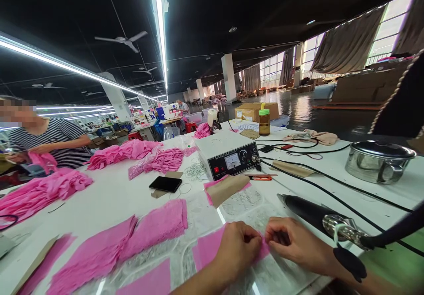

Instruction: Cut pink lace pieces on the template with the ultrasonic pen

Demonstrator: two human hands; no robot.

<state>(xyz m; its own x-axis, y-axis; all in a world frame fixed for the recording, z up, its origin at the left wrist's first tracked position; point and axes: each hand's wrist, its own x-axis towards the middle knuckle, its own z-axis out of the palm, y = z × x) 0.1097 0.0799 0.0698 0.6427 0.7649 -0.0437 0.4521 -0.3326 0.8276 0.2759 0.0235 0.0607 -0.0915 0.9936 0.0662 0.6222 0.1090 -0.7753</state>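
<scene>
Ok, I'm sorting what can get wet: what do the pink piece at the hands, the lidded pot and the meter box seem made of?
Flat pink piece, pinched by left hand and right hand: thin matte cloth, lying limp, possibly lace. Round lidded pot: polished steel, mirror-bright reflections. White box with dial meter: likely painted sheet metal, smooth and dull; possibly plastic.

You are handling a soft, matt pink cloth piece point(208, 247) on the smooth white desk point(109, 198); the round steel pot point(377, 162) is gleaming, and the flat black phone point(165, 183) is shining glossy.
</scene>
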